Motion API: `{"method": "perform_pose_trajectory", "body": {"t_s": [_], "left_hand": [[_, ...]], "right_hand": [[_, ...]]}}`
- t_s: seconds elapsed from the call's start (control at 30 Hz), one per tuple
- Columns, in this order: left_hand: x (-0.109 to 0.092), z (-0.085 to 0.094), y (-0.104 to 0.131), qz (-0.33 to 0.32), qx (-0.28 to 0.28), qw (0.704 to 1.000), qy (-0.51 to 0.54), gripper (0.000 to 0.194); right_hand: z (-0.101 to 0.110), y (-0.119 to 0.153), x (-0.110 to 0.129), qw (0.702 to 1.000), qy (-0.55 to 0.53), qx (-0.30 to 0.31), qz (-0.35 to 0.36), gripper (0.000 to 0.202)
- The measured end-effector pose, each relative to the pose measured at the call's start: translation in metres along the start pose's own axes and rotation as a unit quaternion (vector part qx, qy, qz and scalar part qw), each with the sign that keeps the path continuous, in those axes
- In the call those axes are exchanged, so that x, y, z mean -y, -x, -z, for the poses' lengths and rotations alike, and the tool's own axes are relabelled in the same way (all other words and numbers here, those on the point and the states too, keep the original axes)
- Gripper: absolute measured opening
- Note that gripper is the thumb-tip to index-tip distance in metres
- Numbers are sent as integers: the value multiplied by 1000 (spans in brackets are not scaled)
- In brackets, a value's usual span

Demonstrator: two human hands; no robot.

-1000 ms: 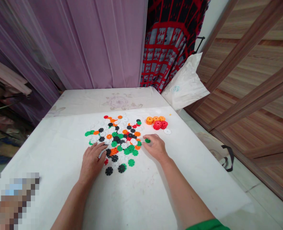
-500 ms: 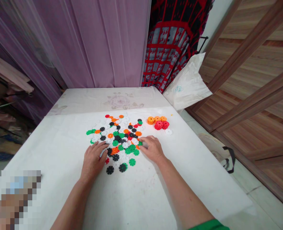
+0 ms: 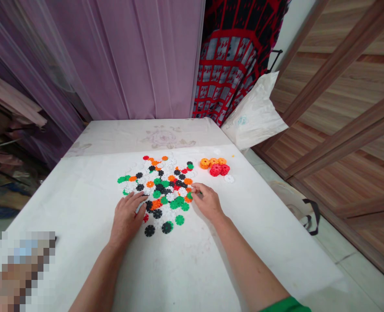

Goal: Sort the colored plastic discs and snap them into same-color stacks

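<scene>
Discs [image 3: 179, 220] lay heaped on a white table [image 3: 185, 268], the left hand [image 3: 125, 217] loosely spread at one edge, perhaps steadying them, the right hand [image 3: 209, 202] curled opposite, its grip unclear, beyond which orange stacks [image 3: 204, 164] and red stacks [image 3: 216, 170] stood, seemingly grouped by colour.

matt plastic discs [image 3: 179, 220]; smooth, creased cloth curtain [image 3: 140, 60]; crinkled plastic-looking bag [image 3: 253, 115]; wood-grained doors [image 3: 348, 112] with a dull finish.

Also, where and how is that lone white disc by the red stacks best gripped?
I'd pinch the white disc by opposite edges of its rim, coming down from the near side: it lies flat, and the red stacks stand just beyond it.
</scene>
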State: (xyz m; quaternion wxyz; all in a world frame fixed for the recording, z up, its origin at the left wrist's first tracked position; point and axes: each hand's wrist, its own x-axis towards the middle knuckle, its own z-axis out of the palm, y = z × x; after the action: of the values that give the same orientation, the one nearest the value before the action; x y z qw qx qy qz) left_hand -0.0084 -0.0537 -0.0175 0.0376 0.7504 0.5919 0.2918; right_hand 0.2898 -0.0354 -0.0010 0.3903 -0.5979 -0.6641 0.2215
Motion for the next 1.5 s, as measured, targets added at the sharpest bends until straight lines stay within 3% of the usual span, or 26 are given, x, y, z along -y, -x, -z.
{"method": "perform_pose_trajectory", "body": {"t_s": [0.2,0.37,0.57,0.9,1.0,1.13,1.33,1.5], "left_hand": [[0,1,0,-7,5,1000,-5,37],[1,0,-1,-8,4,1000,-8,37],[2,0,-1,-8,4,1000,-9,38],[1,2,-1,-9,11,1000,-16,38],[1,1,-1,-9,10,1000,-15,38],[2,1,-1,-10,8,1000,-17,37],[1,2,-1,-13,8,1000,-14,38],[0,3,-2,-15,12,1000,-14,39]], "right_hand": [[10,-11,-20,971,-213,-46,-97,34],[40,-18,-39,949,-258,-74,-166,40],[37,-21,-44,956,-225,-29,-187,39],[32,-26,-50,976,-118,-10,-184,31],[32,-22,-48,979,-94,-31,-181,31],[31,-12,-41,986,-73,-47,-144,30],[36,-1,-24,996,67,-6,-51,56],[39,-2,-24,994,100,24,-31,50]]}}
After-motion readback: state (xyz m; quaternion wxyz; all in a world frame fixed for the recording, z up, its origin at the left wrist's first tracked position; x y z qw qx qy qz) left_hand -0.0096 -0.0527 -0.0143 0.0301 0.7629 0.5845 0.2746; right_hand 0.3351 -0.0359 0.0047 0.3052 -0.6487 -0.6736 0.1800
